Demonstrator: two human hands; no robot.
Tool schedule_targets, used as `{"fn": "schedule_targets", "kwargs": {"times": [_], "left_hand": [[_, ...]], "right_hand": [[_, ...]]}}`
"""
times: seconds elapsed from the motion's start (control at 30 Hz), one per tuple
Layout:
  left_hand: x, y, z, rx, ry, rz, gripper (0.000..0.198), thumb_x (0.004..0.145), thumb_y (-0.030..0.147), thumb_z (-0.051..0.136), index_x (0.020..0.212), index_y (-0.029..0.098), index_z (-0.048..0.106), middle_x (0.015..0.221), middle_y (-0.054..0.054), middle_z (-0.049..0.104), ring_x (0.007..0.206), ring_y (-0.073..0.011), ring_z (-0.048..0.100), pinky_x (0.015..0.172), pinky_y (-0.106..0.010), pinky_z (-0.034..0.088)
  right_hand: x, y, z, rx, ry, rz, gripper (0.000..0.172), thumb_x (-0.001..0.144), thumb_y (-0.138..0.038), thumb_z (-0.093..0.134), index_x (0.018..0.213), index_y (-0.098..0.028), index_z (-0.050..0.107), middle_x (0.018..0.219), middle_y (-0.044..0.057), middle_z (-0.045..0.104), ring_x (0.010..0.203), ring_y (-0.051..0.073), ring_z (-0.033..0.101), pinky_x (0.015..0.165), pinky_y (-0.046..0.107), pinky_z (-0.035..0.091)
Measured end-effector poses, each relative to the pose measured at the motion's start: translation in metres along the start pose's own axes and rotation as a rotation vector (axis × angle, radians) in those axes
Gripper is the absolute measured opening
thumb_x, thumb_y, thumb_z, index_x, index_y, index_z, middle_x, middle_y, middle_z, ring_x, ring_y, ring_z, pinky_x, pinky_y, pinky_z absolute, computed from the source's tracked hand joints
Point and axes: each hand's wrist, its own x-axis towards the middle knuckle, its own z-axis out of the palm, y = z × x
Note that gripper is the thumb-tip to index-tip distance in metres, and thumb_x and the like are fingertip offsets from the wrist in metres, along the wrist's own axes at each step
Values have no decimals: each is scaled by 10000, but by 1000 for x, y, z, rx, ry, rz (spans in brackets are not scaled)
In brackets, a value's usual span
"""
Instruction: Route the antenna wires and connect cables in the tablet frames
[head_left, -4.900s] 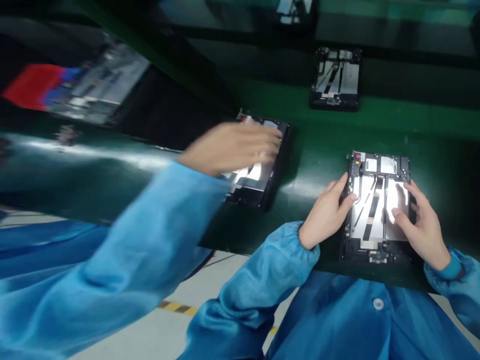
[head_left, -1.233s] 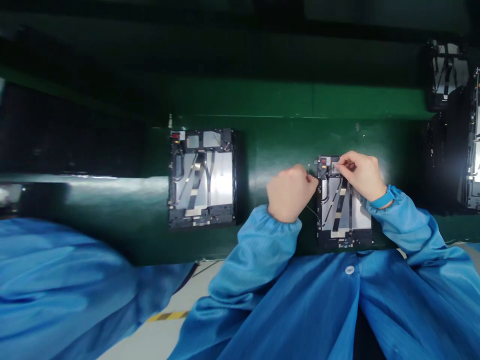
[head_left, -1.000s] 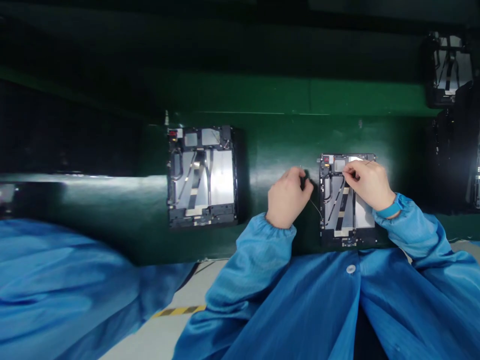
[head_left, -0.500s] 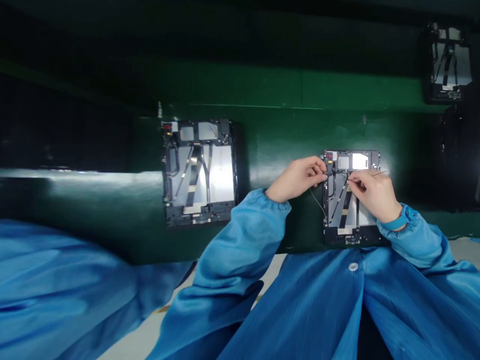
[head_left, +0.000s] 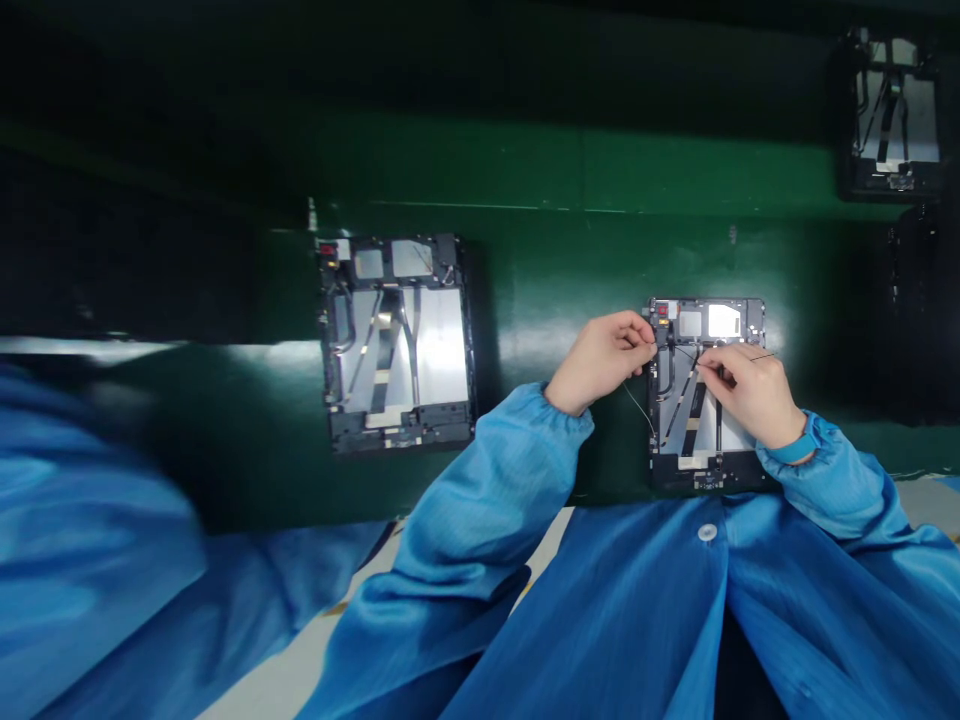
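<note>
Blue-sleeved in the head view, both hands are held over an opened tablet (head_left: 694, 415), which is laid flat by the worktop (head_left: 555, 290)'s near edge. Some thin wire (head_left: 637, 405) is pinched by the left hand (head_left: 604, 355) at the tablet's left rim and, seemingly, by the right hand (head_left: 750, 390) over its middle. Probably super light, floppy and easily kinked, so it's best gripped gently mid-length. Tablet's likely stiff but fragile inside; better taken by the black frame.
</note>
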Motion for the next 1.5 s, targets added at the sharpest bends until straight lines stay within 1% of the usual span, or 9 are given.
{"fn": "schedule_targets", "kwargs": {"times": [0.2, 0.37, 0.53, 0.77, 0.93, 1.13, 1.2, 1.37, 1.5], "left_hand": [[12, 29, -12, 686, -59, 238, 98, 817, 140, 660, 746, 178, 715, 717, -4, 714, 685, -155, 639, 753, -290, 483], [20, 55, -10, 1088, -228, 353, 213, 866, 110, 574, 792, 173, 764, 866, -70, 757, 790, -206, 672, 760, -312, 484], [27, 65, -8, 1175, -324, 334, 240, 876, 104, 552, 776, 179, 757, 829, -75, 735, 796, -225, 671, 750, -321, 476], [40, 55, -8, 978, -335, 348, 195, 787, 92, 664, 622, 194, 671, 705, -29, 661, 670, -179, 586, 702, -291, 435], [32, 57, -5, 1073, -259, 344, 222, 853, 91, 598, 653, 176, 647, 741, -67, 645, 701, -214, 617, 720, -322, 463], [-4, 56, 15, 1122, -68, 309, 108, 926, 217, 624, 978, 149, 690, 998, -123, 718, 919, -285, 693, 813, -372, 528], [-19, 53, 32, 1106, -7, 258, 168, 955, 258, 585, 1039, 136, 664, 1003, -134, 716, 917, -285, 699, 783, -368, 539], [-37, 45, 76, 1229, 130, 176, 183, 873, 212, 606, 1039, 136, 597, 1014, -161, 696, 924, -301, 709, 698, -343, 533], [-35, 40, 87, 1230, 168, 153, 189, 870, 169, 565, 1053, 130, 586, 1022, -174, 692, 930, -311, 701, 750, -378, 552]], "right_hand": [[-2, 4, -2, -12, -20, -6, 134, 959, -148, 621, 896, -227, 709, 758, 15, 733, 715, 194, 682, 726, 316, 513], [-4, 7, -2, -20, -36, -38, 125, 951, -123, 627, 917, -218, 703, 789, 21, 748, 722, 197, 680, 720, 316, 503], [-4, 12, -3, 46, -85, -81, 138, 960, -125, 603, 937, -210, 708, 804, 33, 754, 710, 196, 676, 704, 319, 504], [-4, 16, -4, 155, -143, -117, 137, 988, -164, 593, 970, -219, 717, 880, 46, 781, 774, 190, 706, 771, 337, 548], [-6, 16, -12, 233, -100, -51, 141, 980, -202, 612, 895, -227, 722, 770, 13, 740, 680, 159, 658, 711, 307, 538], [-2, 27, -17, 232, 168, 277, 24, 872, -203, 720, 873, -222, 706, 739, -15, 722, 577, 138, 573, 592, 281, 493], [5, 31, -16, 124, 168, 225, 65, 888, -168, 675, 889, -223, 709, 774, -1, 731, 635, 156, 596, 647, 299, 501], [17, 28, -19, -132, -22, -13, 203, 942, -112, 557, 893, -223, 720, 772, 46, 715, 760, 214, 607, 703, 340, 457], [7, 29, -27, -70, -34, -88, 198, 938, -112, 567, 888, -225, 722, 740, 30, 707, 714, 195, 596, 673, 327, 460]]}}
